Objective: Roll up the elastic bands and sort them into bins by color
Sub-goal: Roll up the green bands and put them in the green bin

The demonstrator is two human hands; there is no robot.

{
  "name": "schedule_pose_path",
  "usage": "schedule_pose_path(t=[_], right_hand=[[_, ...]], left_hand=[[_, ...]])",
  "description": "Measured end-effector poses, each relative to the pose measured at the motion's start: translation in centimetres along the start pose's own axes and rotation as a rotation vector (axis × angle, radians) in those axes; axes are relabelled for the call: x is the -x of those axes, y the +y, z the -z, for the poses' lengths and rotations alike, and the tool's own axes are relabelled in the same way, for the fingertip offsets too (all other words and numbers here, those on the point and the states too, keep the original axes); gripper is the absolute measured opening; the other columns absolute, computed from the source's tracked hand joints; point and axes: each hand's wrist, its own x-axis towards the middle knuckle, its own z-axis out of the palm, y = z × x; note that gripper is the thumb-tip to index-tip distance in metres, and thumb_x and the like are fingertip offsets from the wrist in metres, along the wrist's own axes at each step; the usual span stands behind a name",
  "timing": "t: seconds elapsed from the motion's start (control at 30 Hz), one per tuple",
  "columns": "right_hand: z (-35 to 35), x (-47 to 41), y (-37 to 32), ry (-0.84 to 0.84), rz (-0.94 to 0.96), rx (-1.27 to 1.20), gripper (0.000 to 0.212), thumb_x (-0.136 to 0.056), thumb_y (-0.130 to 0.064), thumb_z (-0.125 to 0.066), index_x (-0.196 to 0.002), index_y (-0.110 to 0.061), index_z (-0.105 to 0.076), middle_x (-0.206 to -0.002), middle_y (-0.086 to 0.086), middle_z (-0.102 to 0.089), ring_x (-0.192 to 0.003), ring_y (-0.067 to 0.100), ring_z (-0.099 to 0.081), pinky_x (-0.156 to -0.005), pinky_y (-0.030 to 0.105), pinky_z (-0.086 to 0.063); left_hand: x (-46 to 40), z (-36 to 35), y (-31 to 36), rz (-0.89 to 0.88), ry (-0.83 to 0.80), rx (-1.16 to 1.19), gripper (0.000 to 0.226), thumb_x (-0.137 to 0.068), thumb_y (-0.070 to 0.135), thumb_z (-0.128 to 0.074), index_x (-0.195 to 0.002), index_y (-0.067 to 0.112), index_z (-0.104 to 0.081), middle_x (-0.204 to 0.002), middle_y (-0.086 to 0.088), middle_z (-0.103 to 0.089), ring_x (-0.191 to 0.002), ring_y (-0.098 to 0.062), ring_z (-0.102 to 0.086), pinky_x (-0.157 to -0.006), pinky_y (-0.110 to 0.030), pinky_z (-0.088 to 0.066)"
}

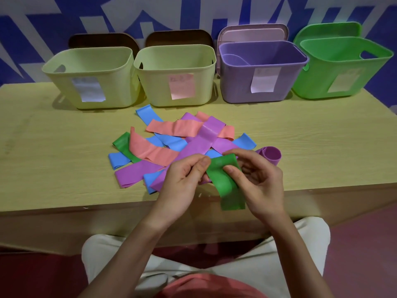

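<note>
The left hand [186, 175] and right hand [256, 179] both pinch a green band [225, 181] at its upper end, just above the near edge of the worktop [64, 151], with its free end hanging over that edge. The band looks thin, light, limp and rubbery, so it will likely sag and spring open; holding the short edge with thumbs and forefingers suits rolling it tight. Behind lies a pile [171, 145] of flat, matte bands in blue, pink, purple and green, overlapping. A rolled purple band [271, 155] sits just right of the pile. Four smooth plastic bins stand at the back: two yellow, a purple bin [257, 82] and a green bin [343, 78], each with a paper label.
</note>
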Motion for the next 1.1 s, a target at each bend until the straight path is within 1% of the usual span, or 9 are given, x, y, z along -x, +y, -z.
schedule_pose_path(t=[0.13,0.2,0.27,0.37,0.5,0.6,0.77,0.97,1.1], right_hand=[[0.3,0.1,0.0,0.052,-0.055,-0.012,0.015,-0.073,-0.028,-0.074,-0.082,-0.039,-0.07,-0.074,-0.005,-0.069,-0.07,0.006,-0.063,-0.068,0.017,-0.051],[0.6,0.1,0.0,0.047,-0.074,-0.01,0.021,-0.074,-0.018,-0.075,-0.078,-0.037,-0.069,-0.072,-0.013,-0.068,-0.067,0.002,-0.063,-0.066,0.015,-0.05],[0.8,0.1,0.1,0.047,-0.092,-0.009,0.018,-0.074,-0.012,-0.071,-0.076,-0.03,-0.068,-0.07,-0.014,-0.068,-0.065,0.0,-0.062,-0.064,0.014,-0.049],[0.9,0.0,0.2,0.055,-0.093,-0.001,0.011,-0.076,-0.012,-0.072,-0.079,-0.017,-0.064,-0.071,-0.015,-0.068,-0.065,-0.002,-0.062,-0.063,0.012,-0.049],[0.6,0.1,0.2,0.048,-0.147,-0.091,0.014,-0.074,-0.013,-0.072,-0.086,-0.012,-0.065,-0.074,-0.01,-0.071,-0.07,0.0,-0.065,-0.067,0.013,-0.051],[0.8,0.1,0.5,0.032,-0.162,-0.112,0.027,-0.075,-0.008,-0.074,-0.099,-0.016,-0.067,-0.082,0.003,-0.07,-0.078,0.01,-0.066,-0.075,0.019,-0.053],[0.6,-0.1,0.3,0.024,-0.114,-0.039,0.023,-0.078,-0.007,-0.069,-0.097,-0.02,-0.067,-0.085,0.004,-0.069,-0.078,0.008,-0.065,-0.075,0.018,-0.051],[0.6,-0.5,0.2,0.004,-0.111,0.051,0.017,-0.084,-0.005,-0.069,-0.086,-0.021,-0.064,-0.077,-0.012,-0.07,-0.071,0.001,-0.064,-0.067,0.014,-0.049],[0.5,-0.6,0.2,-0.013,-0.127,0.04,0.007,-0.085,-0.013,-0.067,-0.089,-0.018,-0.065,-0.082,-0.01,-0.072,-0.074,0.003,-0.067,-0.067,0.016,-0.05]], left_hand=[[0.0,0.1,0.1,0.005,-0.081,-0.051,0.051,-0.086,0.04,-0.044,-0.073,-0.008,-0.055,-0.053,0.011,-0.053,-0.053,0.003,-0.046,-0.056,-0.012,-0.036],[0.1,0.0,0.2,-0.016,-0.116,-0.085,0.047,-0.087,0.04,-0.045,-0.078,-0.003,-0.06,-0.058,0.013,-0.053,-0.056,0.004,-0.047,-0.058,-0.012,-0.037],[0.3,0.0,0.0,-0.035,-0.113,-0.078,0.029,-0.089,0.041,-0.055,-0.085,0.015,-0.066,-0.067,0.015,-0.059,-0.064,0.005,-0.052,-0.063,-0.013,-0.041],[0.3,0.1,-0.5,-0.021,-0.095,-0.1,0.021,-0.076,0.047,-0.066,-0.092,0.033,-0.067,-0.076,0.014,-0.06,-0.072,-0.008,-0.055,-0.07,-0.031,-0.05],[0.2,-0.4,-0.7,-0.03,0.009,-0.126,0.007,-0.079,0.03,-0.065,-0.085,0.03,-0.068,-0.07,0.012,-0.063,-0.068,-0.01,-0.062,-0.074,-0.048,-0.055],[0.0,-0.5,-0.9,-0.032,0.036,-0.102,0.01,-0.083,0.026,-0.059,-0.085,0.021,-0.069,-0.075,0.0,-0.069,-0.07,-0.014,-0.065,-0.073,-0.041,-0.055],[-0.2,-0.7,-1.1,-0.015,-0.02,-0.058,0.022,-0.096,0.014,-0.051,-0.079,0.008,-0.064,-0.056,0.012,-0.054,-0.054,0.003,-0.046,-0.057,-0.012,-0.036],[-0.6,-0.2,-1.4,0.032,-0.068,0.031,0.038,-0.096,0.026,-0.05,-0.079,-0.007,-0.059,-0.057,0.009,-0.05,-0.055,-0.003,-0.042,-0.053,-0.017,-0.035],[-0.4,-0.1,-1.2,-0.029,-0.02,0.02,0.006,-0.089,0.017,-0.062,-0.089,0.019,-0.068,-0.072,0.001,-0.063,-0.068,-0.003,-0.055,-0.063,-0.014,-0.045]])
